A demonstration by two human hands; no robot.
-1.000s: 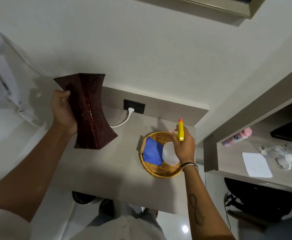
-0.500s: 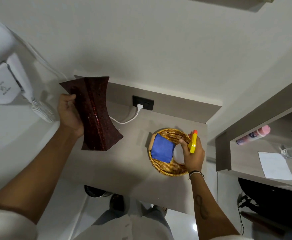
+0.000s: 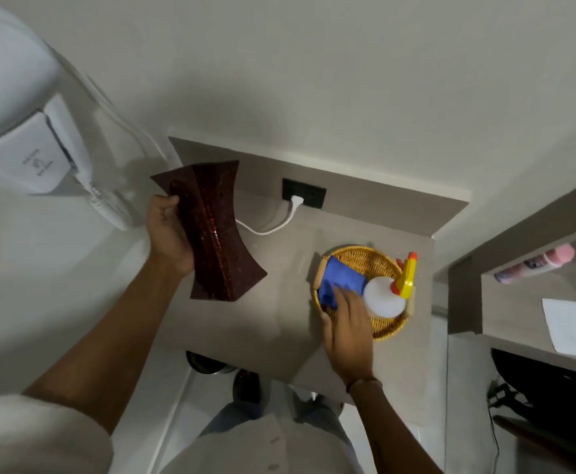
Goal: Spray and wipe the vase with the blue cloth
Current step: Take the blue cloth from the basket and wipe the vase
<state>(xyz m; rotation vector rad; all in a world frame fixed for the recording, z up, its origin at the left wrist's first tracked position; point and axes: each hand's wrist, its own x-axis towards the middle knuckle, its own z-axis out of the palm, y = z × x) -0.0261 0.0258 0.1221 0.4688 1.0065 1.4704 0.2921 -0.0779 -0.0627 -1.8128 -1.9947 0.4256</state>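
We see the wicker basket (image 3: 378,260) on the table (image 3: 279,319); its near rim and part of the blue cloth (image 3: 339,280) inside are hidden by our right hand (image 3: 348,323), blurred, fingers loosely spread on the cloth. The spray bottle (image 3: 387,295) lies in the basket beside it. Left of the basket, our left hand (image 3: 167,230) grips the dark red vase (image 3: 213,230), tilted above the table.

L hand (image 3: 167,230) gripping; R hand (image 3: 347,323) spread, palm down.
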